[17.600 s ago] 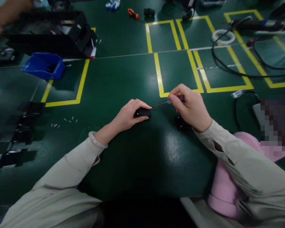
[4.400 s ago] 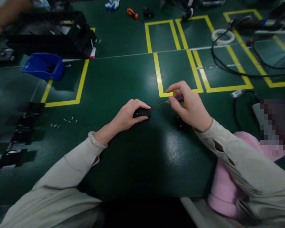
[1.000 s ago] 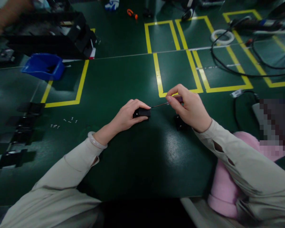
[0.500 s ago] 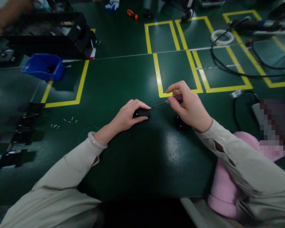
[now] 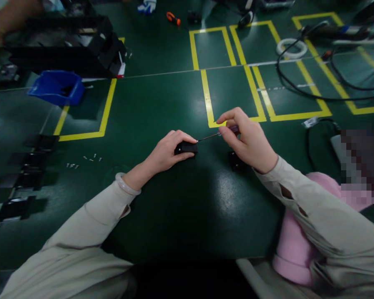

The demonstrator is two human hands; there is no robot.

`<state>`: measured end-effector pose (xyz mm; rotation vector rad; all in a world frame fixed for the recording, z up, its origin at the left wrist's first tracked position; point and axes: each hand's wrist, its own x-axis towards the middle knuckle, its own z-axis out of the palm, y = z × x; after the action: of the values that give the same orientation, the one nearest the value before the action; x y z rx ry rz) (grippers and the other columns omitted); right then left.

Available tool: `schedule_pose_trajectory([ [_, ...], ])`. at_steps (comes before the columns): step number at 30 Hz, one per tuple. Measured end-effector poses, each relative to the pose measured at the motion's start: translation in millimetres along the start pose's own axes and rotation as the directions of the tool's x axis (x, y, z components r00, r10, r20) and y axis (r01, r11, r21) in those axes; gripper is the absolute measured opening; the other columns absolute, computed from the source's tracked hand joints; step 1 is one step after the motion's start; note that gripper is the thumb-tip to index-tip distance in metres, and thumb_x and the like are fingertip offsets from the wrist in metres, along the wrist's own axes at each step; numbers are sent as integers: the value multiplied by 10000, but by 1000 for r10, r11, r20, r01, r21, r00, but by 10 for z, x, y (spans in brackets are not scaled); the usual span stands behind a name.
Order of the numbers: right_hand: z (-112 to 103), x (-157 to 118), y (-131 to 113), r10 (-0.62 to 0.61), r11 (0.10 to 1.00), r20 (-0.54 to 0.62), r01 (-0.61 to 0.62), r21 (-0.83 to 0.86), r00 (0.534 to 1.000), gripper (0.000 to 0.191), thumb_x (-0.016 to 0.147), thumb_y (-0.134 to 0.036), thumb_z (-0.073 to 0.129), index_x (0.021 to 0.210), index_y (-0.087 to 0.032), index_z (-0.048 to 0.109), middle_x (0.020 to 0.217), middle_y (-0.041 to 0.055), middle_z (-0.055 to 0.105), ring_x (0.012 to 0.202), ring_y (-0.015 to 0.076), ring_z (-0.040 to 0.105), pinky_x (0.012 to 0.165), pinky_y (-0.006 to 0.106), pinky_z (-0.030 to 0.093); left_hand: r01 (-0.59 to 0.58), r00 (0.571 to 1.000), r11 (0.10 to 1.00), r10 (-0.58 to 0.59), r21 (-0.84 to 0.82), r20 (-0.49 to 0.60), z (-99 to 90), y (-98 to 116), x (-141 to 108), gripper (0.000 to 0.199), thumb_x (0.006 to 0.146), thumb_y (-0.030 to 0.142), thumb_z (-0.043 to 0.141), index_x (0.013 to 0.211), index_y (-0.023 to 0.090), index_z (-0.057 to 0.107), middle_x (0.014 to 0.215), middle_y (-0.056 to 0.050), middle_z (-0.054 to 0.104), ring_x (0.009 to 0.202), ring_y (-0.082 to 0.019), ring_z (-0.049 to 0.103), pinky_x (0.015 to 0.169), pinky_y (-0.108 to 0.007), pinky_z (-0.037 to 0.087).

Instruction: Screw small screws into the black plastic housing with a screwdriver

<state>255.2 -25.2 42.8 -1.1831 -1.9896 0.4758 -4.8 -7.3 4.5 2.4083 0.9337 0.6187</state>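
The left hand [image 5: 168, 151] pins a small black part [image 5: 186, 148] flat on the green counter [image 5: 162, 104], steadying it. The right hand [image 5: 251, 141] pinches a slim screwdriver [image 5: 220, 133], tip meeting the part's right end.

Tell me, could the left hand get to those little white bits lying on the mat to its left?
Probably yes. The left hand is closed on a small black part, but the green mat between it and the white bits looks bare.
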Motion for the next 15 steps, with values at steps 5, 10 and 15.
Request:
schedule_pose_trajectory([
  [5, -4, 2, -9, 37, 999, 5, -37, -1, 999, 102, 939, -288, 525, 937, -197, 570, 716, -20, 592, 582, 99, 577, 566, 249, 396, 4, 1000, 1000, -4, -1, 3, -9, -4, 0, 309, 942, 419, 644, 1168, 212, 606, 1163, -55, 677, 1069, -216, 609, 935, -359, 453],
  [10, -6, 5, -14, 15, 1000, 0, -15, 21, 1000, 172, 903, -194, 530, 1076, -196, 540, 687, -45, 542, 583, 100, 552, 596, 251, 422, 3, 1000, 1000, -3, 10, 6, -14, -5, -1, 308, 940, 409, 648, 1174, 214, 601, 1164, -53, 672, 1068, -215, 606, 934, -359, 453],
  [15, 13, -2, 5, 8, 1000, -16, -8, -4, 1000, 137, 944, -339, 540, 954, -204, 566, 749, -15, 603, 605, 99, 568, 591, 249, 417, 17, 1000, 1000, -17, 6, 9, -5, 8, -2, 314, 938, 431, 643, 1166, 218, 607, 1158, -55, 674, 1066, -219, 607, 933, -363, 455],
])
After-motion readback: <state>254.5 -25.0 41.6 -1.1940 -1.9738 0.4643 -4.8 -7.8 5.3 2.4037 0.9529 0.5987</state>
